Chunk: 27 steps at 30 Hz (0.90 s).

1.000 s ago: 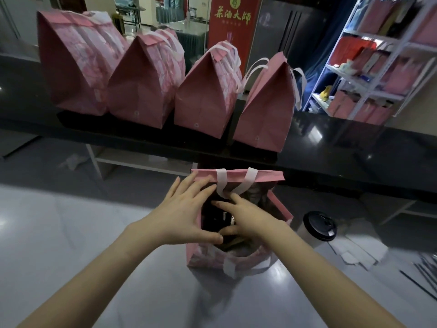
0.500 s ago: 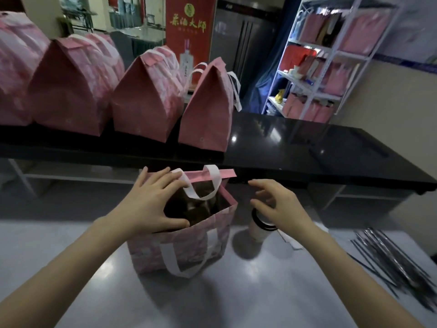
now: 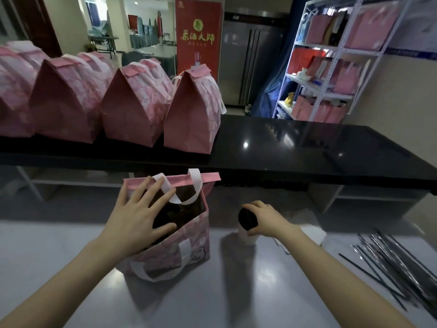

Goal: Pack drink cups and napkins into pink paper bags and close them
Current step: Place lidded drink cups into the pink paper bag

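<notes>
My left hand (image 3: 139,216) lies flat over the mouth of the open pink bag (image 3: 186,247). The fingers are spread and straight, their tips reach the far rim and one white handle, and the thumb sits at the near rim. The bag stands upright on the grey table (image 3: 212,294), just left of centre. Its inside is dark and my palm covers much of it, so I cannot tell what is in there.

To the right of the bag, my right hand (image 3: 268,218) is curled round the top of the drink cup (image 3: 247,237). Thumb and fingers clasp the rim of its black lid, which is tilted toward the bag. My hand hides part of the cup wall, and I cannot tell whether the base touches the table.

Behind my right wrist lies something pale and flat (image 3: 312,233), perhaps napkins, but too blurred to be sure. Thin dark straws (image 3: 390,256) fan out at the near right and are cut off at the edge.

On the far black counter (image 3: 295,147) stands a row of closed bags (image 3: 134,110), the leftmost cropped by the frame.
</notes>
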Each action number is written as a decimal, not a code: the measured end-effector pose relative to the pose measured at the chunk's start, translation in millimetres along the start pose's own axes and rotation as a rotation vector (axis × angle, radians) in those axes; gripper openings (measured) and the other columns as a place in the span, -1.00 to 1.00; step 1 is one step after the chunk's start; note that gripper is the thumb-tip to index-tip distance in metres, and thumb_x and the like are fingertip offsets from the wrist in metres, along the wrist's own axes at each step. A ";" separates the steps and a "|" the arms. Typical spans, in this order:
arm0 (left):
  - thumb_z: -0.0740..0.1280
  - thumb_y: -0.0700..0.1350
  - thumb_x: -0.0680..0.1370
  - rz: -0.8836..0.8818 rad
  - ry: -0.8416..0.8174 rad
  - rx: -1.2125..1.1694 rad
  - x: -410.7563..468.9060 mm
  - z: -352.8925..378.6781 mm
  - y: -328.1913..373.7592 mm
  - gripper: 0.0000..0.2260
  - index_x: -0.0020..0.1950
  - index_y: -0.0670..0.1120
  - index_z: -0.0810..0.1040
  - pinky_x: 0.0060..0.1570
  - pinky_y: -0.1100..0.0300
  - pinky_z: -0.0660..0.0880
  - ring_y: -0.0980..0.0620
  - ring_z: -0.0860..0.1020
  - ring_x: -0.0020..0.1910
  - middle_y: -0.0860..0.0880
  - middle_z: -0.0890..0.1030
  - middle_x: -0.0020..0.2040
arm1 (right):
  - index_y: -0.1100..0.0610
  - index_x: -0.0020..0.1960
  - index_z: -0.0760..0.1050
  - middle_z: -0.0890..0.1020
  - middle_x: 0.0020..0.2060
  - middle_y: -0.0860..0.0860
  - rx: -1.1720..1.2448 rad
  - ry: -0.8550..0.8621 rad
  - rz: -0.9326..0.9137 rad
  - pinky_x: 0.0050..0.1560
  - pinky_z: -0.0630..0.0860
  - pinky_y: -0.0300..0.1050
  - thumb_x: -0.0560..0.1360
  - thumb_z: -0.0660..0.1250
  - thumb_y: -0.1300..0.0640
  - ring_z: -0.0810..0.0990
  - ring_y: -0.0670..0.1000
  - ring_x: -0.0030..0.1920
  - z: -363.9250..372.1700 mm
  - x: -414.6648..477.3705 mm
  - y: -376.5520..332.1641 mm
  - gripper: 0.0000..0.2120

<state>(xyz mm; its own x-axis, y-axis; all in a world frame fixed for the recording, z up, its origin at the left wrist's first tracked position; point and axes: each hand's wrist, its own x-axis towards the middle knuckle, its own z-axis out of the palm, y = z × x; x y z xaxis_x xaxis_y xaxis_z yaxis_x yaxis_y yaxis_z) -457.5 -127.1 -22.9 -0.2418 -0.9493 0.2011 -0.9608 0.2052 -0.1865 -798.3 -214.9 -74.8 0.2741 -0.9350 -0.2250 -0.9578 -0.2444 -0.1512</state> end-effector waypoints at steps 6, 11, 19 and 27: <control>-0.25 0.49 0.39 -0.069 -0.005 0.041 -10.2 -1.9 7.2 -0.22 0.56 0.21 -0.04 0.41 -0.36 -0.26 -0.08 -0.20 0.56 -0.02 -0.10 0.60 | -0.07 0.42 0.27 0.30 0.23 -0.02 0.032 0.046 -0.045 0.14 0.51 -0.04 0.28 0.53 -0.10 0.43 0.08 0.15 3.5 -7.1 2.0 -0.21; -0.29 0.49 0.37 -0.082 -0.034 0.082 -15.2 6.3 5.2 -0.21 0.55 0.20 -0.18 0.41 -0.32 -0.30 -0.05 -0.46 0.47 -0.03 -0.34 0.55 | -0.10 0.38 0.34 0.34 0.23 -0.08 0.105 0.107 -0.167 0.21 0.46 -0.13 0.23 0.56 -0.06 0.44 -0.01 0.20 -52.2 -30.5 -18.1 -0.23; 0.04 0.43 0.46 -0.060 0.043 -0.008 -19.6 3.1 9.8 -0.23 0.57 0.09 0.02 0.46 -0.24 -0.26 -0.05 -0.33 0.52 -0.02 -0.19 0.58 | -0.18 0.32 0.39 0.48 0.17 -0.20 0.235 0.261 -0.494 0.18 0.37 -0.38 0.21 0.57 -0.12 0.45 -0.23 0.17 -178.4 -81.1 -102.9 -0.28; 0.18 0.39 0.42 -0.020 0.066 -0.078 -30.1 -0.8 6.0 -0.20 0.56 0.02 0.16 0.45 -0.22 -0.22 -0.05 -0.22 0.54 -0.01 -0.03 0.60 | -0.11 0.36 0.35 0.45 0.21 -0.09 0.153 0.101 -0.537 0.24 0.46 -0.11 0.26 0.58 -0.09 0.44 -0.04 0.22 -143.7 -53.1 -184.3 -0.26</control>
<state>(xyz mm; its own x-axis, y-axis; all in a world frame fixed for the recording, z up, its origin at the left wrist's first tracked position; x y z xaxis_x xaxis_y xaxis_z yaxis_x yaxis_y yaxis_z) -456.0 -97.0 -29.3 -0.2288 -0.9361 0.2672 -0.9725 0.2072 -0.1068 -648.8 -157.1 103.4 0.7028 -0.7112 0.0144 -0.6605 -0.6599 -0.3582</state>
